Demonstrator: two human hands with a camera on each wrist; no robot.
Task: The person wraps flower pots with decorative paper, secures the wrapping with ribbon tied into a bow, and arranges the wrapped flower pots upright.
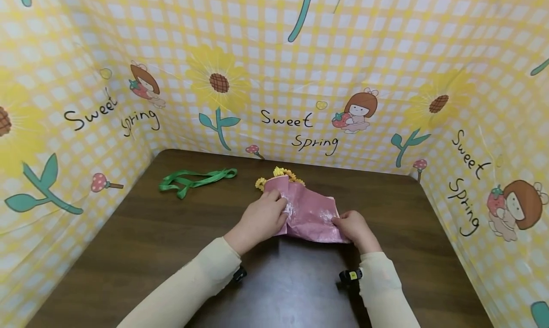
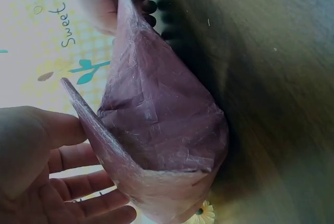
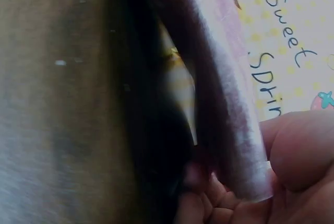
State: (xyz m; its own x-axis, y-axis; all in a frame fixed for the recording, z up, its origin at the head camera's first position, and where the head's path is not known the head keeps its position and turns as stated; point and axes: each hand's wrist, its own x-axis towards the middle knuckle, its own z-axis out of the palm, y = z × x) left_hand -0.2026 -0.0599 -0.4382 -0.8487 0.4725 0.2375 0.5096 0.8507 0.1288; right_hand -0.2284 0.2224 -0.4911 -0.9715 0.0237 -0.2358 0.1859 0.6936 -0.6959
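A sheet of pink wrapping paper (image 1: 310, 211) with a shiny, creased surface is wrapped around yellow flowers (image 1: 280, 171), whose heads stick out at its far left end. My left hand (image 1: 260, 219) holds the paper's left part; in the left wrist view the thumb lies along one folded edge of it, with the fingers behind. At the right end, my right hand (image 1: 357, 229) pinches the paper's corner between thumb and fingers. The left wrist view shows the paper bent into an open fold between both hands. The flower stems are hidden inside the paper.
A loose green ribbon (image 1: 206, 179) lies in loops on the dark wooden table (image 1: 141, 242), to the left of the flowers. A yellow checked cloth (image 1: 274, 70) with printed sunflowers hangs around the table's back and sides.
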